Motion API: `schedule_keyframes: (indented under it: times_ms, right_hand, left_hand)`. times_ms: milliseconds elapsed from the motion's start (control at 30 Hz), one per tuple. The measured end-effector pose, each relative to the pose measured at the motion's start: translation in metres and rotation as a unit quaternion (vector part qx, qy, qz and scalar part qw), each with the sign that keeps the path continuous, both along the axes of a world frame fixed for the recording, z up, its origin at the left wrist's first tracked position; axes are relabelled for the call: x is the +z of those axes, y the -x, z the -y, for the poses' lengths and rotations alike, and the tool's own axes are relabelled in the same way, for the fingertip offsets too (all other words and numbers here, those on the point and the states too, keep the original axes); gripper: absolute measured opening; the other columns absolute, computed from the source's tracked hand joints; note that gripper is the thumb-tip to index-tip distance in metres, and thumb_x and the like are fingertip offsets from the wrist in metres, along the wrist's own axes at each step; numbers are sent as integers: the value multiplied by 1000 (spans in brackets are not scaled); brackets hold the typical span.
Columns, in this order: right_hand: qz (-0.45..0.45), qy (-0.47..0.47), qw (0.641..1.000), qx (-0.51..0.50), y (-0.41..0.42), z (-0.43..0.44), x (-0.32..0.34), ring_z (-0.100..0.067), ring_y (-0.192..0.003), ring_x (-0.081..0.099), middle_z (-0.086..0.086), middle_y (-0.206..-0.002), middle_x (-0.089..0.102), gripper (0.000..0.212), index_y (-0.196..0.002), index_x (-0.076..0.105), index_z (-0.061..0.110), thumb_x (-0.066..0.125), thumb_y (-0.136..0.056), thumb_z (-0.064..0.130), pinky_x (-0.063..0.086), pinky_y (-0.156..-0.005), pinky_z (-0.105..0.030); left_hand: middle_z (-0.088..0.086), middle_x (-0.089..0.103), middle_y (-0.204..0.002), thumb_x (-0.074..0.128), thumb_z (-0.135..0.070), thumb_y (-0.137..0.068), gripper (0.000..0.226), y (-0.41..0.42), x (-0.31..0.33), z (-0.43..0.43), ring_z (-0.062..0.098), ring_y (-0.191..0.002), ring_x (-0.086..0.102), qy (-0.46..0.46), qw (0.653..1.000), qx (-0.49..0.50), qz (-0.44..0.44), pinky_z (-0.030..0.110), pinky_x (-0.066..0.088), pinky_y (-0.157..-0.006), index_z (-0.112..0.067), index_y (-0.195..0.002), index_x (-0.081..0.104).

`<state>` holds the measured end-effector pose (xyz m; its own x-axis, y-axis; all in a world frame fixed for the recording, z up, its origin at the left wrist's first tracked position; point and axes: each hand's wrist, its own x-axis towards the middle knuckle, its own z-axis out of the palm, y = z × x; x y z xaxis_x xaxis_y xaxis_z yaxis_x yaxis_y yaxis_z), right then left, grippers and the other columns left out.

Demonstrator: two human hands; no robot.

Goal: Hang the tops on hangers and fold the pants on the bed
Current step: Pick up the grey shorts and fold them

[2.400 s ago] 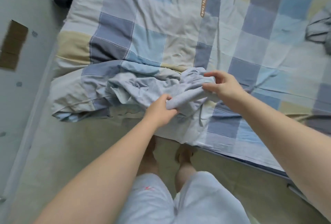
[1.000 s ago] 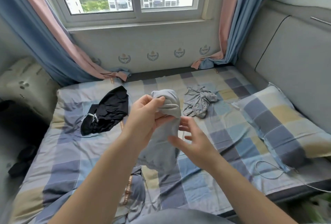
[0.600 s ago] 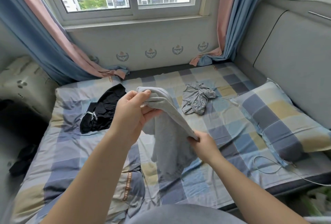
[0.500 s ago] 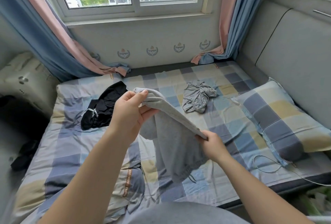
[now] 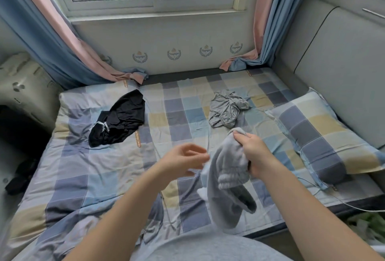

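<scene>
Grey sweatpants (image 5: 226,185) with an elastic waistband hang bunched in the air over the near part of the bed (image 5: 181,127). My right hand (image 5: 253,154) is shut on their upper part. My left hand (image 5: 183,162) is just left of them, blurred, fingers curled and apart, holding nothing I can see. A crumpled black garment (image 5: 120,121) lies on the bed's left side. A crumpled grey garment (image 5: 227,110) lies at the middle right, beyond my right hand.
A checked pillow (image 5: 325,137) lies against the padded headboard (image 5: 343,73) on the right. A thin white cable (image 5: 354,208) runs along the bed's right near edge. Bunched checked bedding (image 5: 68,223) sits near left. Curtains (image 5: 68,37) and a window are behind the bed.
My left hand has let go of the sweatpants and dropped lower. My right hand has gathered them up and moved right, so they now hang from it alone.
</scene>
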<state>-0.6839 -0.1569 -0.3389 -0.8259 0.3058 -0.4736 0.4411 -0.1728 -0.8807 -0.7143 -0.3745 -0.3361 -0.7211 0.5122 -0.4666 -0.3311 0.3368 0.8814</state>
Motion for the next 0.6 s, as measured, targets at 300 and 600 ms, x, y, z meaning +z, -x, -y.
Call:
schedule_keyframes:
  times_ms: [300,600]
  right_hand:
    - [-110,208,972,-13,4,19,51,-20,-71,73,-11,-78,72,17,-100,61,3,50,-104,15,59,-59,-30]
    - [-98,281,948,-117,7,5,47,-22,-77,72,-15,-91,73,23,-103,64,2,47,-105,16,62,-62,-31]
  left_hand:
    - [4,70,-110,75,-24,-81,37,-16,-37,-24,15,-102,67,-13,992,-28,-120,39,57,-87,-20,-115,62]
    - [11,62,-71,57,-19,-100,18,20,-42,13,15,-62,52,52,956,120,-264,37,42,-60,-14,-84,64]
